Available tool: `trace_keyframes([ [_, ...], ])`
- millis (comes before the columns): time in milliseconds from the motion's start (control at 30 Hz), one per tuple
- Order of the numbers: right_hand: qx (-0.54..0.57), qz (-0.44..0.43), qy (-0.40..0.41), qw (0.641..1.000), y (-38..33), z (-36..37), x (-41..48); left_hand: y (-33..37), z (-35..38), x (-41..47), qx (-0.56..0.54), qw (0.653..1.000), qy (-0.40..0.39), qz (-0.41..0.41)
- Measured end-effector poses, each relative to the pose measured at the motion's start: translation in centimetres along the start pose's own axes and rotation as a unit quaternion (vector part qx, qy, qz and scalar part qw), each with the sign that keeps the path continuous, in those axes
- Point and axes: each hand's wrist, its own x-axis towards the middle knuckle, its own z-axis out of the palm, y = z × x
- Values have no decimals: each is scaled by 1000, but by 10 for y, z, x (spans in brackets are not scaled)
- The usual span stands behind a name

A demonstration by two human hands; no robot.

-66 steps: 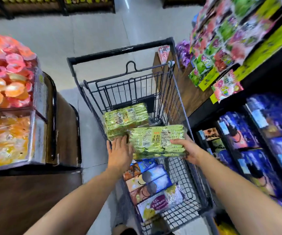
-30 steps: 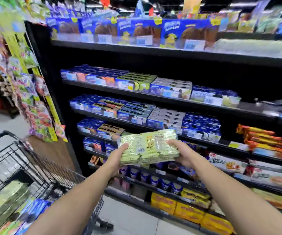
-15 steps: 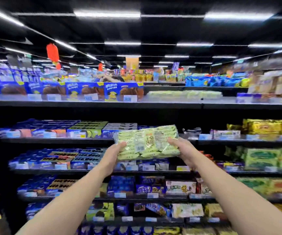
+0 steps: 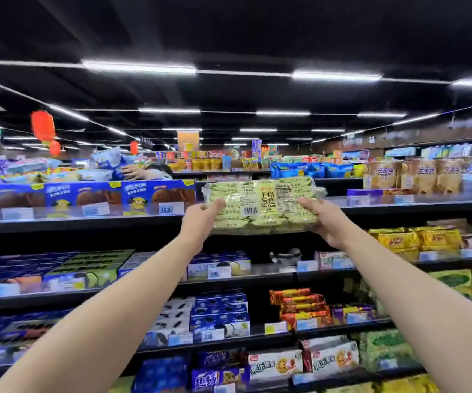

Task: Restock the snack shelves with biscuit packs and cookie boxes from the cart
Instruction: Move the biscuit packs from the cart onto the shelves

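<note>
A pale green pack (image 4: 260,207) of individually wrapped biscuits, with a yellow label reading "DRY CAKE" and a barcode, is held up between two bare hands at the level of the top shelf (image 4: 87,222). The left hand (image 4: 200,219) grips the pack's lower left corner, thumb across the front and fingers curled behind. The right hand (image 4: 324,219) grips the lower right corner the same way, thumb on the front and fingers underneath. The pack faces the camera with its long side level, spanning the gap between the hands and rising above them. Its lower edge overlaps the shelf's front edge; whether it touches the shelf cannot be told.

Left of the left hand, on the same shelf, stands a row of blue boxes (image 4: 87,197) picturing brown cakes, with white price tags (image 4: 166,208) in front. Right of the right hand, that shelf carries a flat purple box (image 4: 371,192). Below and to the right of the right hand, yellow packs (image 4: 416,239) lie on the next shelf down. Well below the left hand, lower shelves hold blue and white cookie boxes (image 4: 219,316). Orange-red packs (image 4: 300,306) sit well below the pack, just right of those boxes.

Above and beyond the left hand, another person's hand (image 4: 133,172) reaches among pale blue bags (image 4: 107,160) behind the shelf. A red lantern (image 4: 43,125) hangs far up to the left, under a dark ceiling with long strip lights (image 4: 138,66).
</note>
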Motion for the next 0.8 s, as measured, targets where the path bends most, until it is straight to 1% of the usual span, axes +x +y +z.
trace_keyframes([
  [167, -4, -16, 24, 1000, -22, -48, 54, 33, 63, 53, 10, 1000, 30, 2],
  [267, -22, -31, 17, 999, -31, -80, 95, 41, 100, 87, 3, 1000, 25, 16],
  [400, -26, -20, 13, 999, -38, -119, 146, 48, 152, 130, -8, 999, 39, 6],
  [500, -53, 9, 24, 998, -35, -147, 183, 48, 188, 160, 12, 998, 50, -32],
  [600, -74, 63, -16, 995, -33, -170, 220, 45, 221, 189, 8, 997, 47, -66],
  [667, -97, 96, -38, 990, -29, -180, 243, 42, 237, 206, 23, 995, 38, -85],
  [733, -106, 126, -51, 985, -25, -187, 267, 39, 250, 221, 55, 992, 19, -108],
  [800, -134, 164, -54, 976, -20, -188, 287, 36, 258, 232, 115, 985, -25, -129],
])
